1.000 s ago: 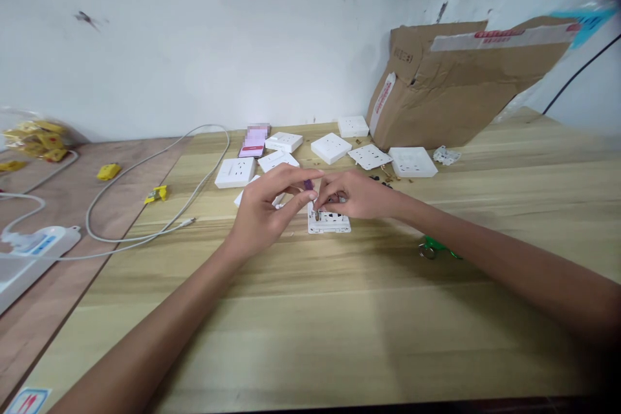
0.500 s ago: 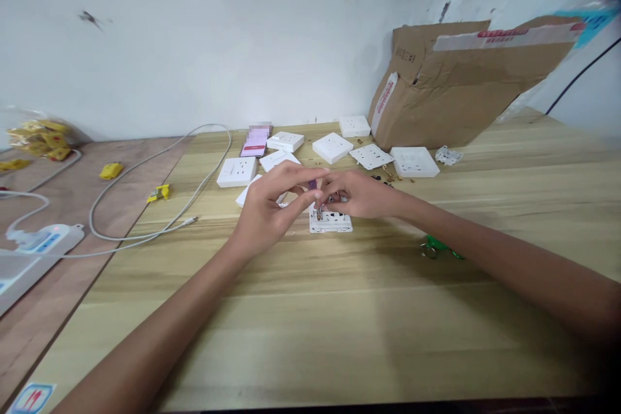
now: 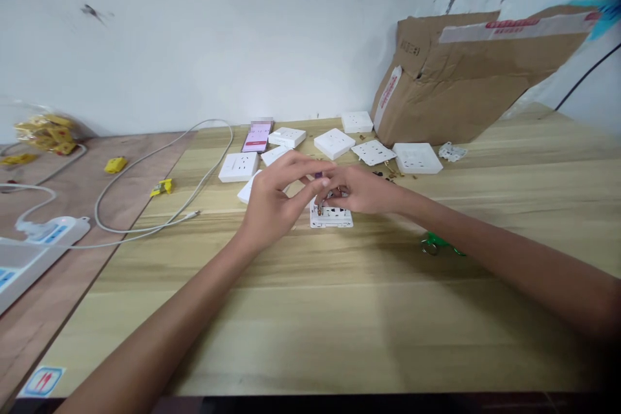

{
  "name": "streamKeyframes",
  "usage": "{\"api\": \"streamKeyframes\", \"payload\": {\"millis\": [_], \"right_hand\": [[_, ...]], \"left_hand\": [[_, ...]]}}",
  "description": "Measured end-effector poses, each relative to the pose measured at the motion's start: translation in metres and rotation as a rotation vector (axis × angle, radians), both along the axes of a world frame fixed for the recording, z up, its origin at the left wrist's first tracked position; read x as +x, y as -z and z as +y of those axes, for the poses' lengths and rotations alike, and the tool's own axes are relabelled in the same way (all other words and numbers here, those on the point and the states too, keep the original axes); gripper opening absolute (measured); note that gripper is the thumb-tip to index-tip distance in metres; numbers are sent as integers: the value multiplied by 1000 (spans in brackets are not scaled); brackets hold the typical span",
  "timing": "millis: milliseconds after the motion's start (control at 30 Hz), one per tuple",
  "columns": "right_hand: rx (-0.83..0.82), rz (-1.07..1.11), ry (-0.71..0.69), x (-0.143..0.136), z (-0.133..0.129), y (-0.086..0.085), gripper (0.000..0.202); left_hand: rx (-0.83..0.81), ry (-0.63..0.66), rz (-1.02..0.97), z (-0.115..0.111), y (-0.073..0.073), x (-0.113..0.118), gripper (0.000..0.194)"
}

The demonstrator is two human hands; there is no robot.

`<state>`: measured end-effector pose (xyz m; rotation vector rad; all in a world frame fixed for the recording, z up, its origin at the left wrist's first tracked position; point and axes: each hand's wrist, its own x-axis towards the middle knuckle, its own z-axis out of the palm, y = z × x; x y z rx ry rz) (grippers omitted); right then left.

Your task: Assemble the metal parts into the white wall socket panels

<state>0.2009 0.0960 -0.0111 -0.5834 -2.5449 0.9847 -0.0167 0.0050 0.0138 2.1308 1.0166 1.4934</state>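
Observation:
My left hand (image 3: 275, 197) has its thumb and fingers closed around a small screwdriver with a purple handle (image 3: 318, 175), most of it covered by the fingers. Close against it, my right hand (image 3: 356, 189) pinches low, just over a white socket back (image 3: 332, 222) that lies on the table. What the right fingertips grip is mostly hidden. A small brass contact piece (image 3: 319, 209) shows right under them, at the left side of the socket back.
White socket plates (image 3: 334, 143) and a phone (image 3: 257, 136) lie behind my hands, with small brass parts nearby. A cardboard box (image 3: 466, 90) stands back right. A green key ring (image 3: 434, 242) lies beneath my right forearm. At left are a cable (image 3: 160, 226), yellow pieces (image 3: 162, 187) and a power strip (image 3: 48, 239).
The view has shifted slightly. Both hands stay over the socket back in nearly the same pose, with the left hand a little closer over the purple handle.

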Motion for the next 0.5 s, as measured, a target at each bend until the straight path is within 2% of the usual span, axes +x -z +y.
{"api": "streamKeyframes", "payload": {"millis": [133,333,500], "right_hand": [[23,13,21,0,0,3,12],[-12,39,63,0,3,8,33],[12,41,23,-2,2,9,19]], "left_hand": [[-45,5,-7,0,-1,10,25],[-25,-45,-11,3,-2,16,14],[-112,15,-51,2,0,14,24]]}}
